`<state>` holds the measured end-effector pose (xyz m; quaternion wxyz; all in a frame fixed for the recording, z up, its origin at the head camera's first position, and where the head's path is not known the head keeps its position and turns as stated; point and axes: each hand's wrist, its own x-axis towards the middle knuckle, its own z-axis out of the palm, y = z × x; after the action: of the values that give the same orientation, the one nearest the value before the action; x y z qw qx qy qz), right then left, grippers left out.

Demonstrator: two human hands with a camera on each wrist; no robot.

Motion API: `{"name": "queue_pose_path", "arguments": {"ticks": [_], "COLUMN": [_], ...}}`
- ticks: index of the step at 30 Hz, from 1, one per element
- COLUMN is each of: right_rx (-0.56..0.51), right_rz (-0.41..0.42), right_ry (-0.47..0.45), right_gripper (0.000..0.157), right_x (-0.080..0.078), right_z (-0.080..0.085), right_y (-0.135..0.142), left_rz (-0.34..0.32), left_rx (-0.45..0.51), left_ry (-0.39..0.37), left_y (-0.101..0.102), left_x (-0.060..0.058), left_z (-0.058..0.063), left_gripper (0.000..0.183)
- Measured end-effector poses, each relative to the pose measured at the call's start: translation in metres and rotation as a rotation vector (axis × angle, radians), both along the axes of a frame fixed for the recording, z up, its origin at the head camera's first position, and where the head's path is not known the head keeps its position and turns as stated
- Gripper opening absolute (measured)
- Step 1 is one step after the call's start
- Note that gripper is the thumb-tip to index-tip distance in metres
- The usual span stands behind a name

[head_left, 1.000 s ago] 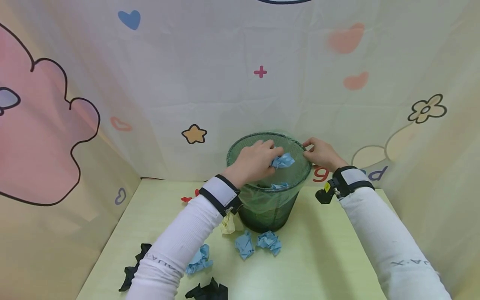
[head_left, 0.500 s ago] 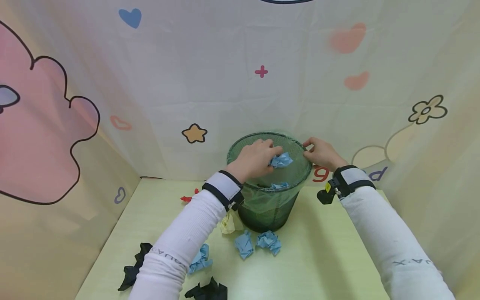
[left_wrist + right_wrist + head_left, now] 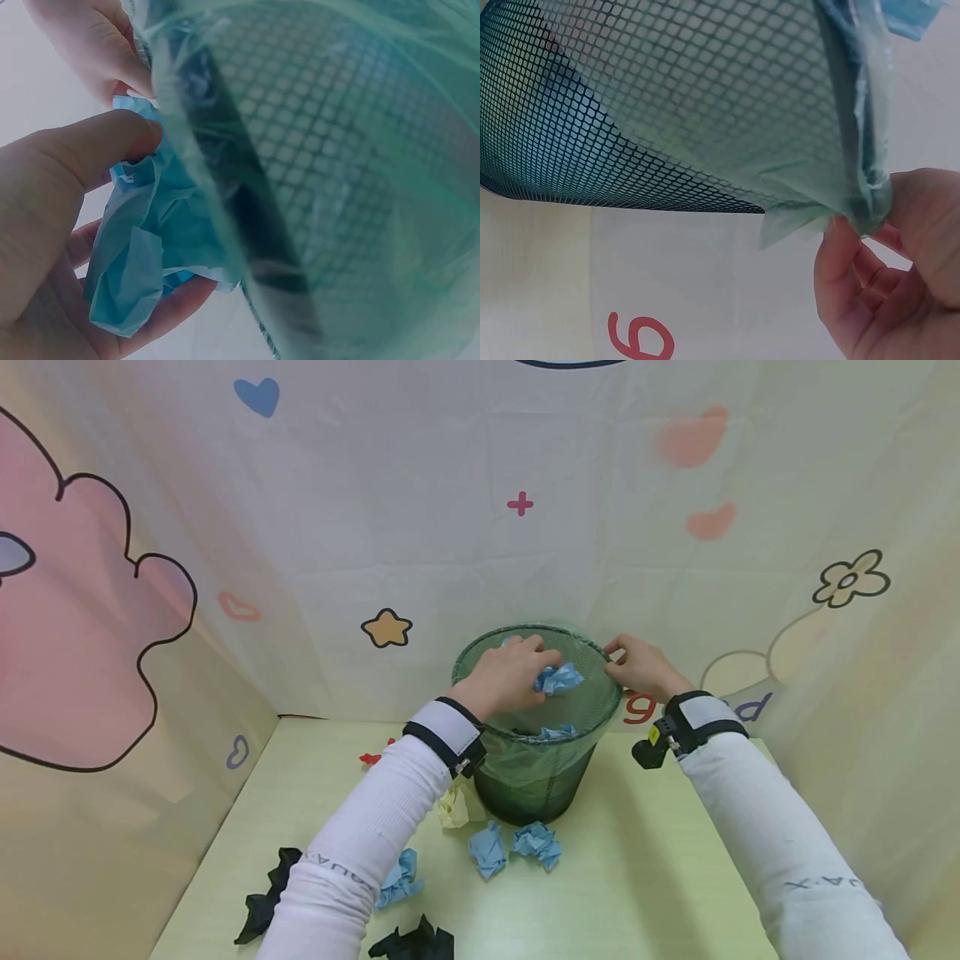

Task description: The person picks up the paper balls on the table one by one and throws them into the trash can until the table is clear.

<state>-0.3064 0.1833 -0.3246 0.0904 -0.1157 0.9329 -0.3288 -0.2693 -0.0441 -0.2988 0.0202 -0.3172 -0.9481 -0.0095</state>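
A mesh waste bin (image 3: 525,793) lined with a thin green plastic bag (image 3: 540,758) stands on the table against the backdrop. Over its mouth, my left hand (image 3: 510,675) grips crumpled blue paper (image 3: 564,679). In the left wrist view, thumb and fingers curl round this paper (image 3: 154,232) beside the bin's rim. My right hand (image 3: 643,667) pinches the rim on the right side, thumb and fingertips on the bag's folded edge (image 3: 870,210) in the right wrist view. Inside the bin, another piece of blue paper (image 3: 557,732) shows near the front rim.
Two blue paper balls (image 3: 487,850) (image 3: 537,845) and a pale yellow one (image 3: 453,807) lie before the bin. Another blue ball (image 3: 400,878), red scraps (image 3: 370,759) and black crumpled pieces (image 3: 416,941) (image 3: 264,902) lie around my left sleeve (image 3: 367,852). A printed curtain (image 3: 450,510) hangs behind.
Almost nothing differs. My left wrist has shifted slightly up and right, with the blue paper still in that hand; my right hand keeps its place on the rim.
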Motion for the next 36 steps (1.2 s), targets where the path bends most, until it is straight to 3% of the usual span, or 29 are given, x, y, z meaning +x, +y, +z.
{"name": "queue_pose_path", "arguments": {"ticks": [10, 19, 27, 36], "right_rx": [-0.013, -0.023, -0.024, -0.041], "right_rz": [-0.012, -0.009, -0.018, -0.018], "right_ry": [-0.014, -0.003, -0.008, -0.023], "right_gripper": [0.038, 0.038, 0.038, 0.038], "right_x": [-0.001, 0.0, -0.002, -0.002], "right_z": [-0.001, -0.001, -0.003, -0.004], "right_y": [-0.001, -0.001, 0.0, 0.001], "left_rz": [0.02, 0.012, -0.03, -0.122], "left_rx": [0.02, 0.002, 0.005, 0.0], "left_ry": [-0.035, -0.008, 0.031, 0.135], "left_y": [0.002, 0.0, -0.005, -0.009], "left_x": [-0.001, 0.003, 0.01, 0.027], "left_z": [-0.004, -0.003, 0.0, 0.003], "left_gripper": [0.055, 0.056, 0.055, 0.054]}}
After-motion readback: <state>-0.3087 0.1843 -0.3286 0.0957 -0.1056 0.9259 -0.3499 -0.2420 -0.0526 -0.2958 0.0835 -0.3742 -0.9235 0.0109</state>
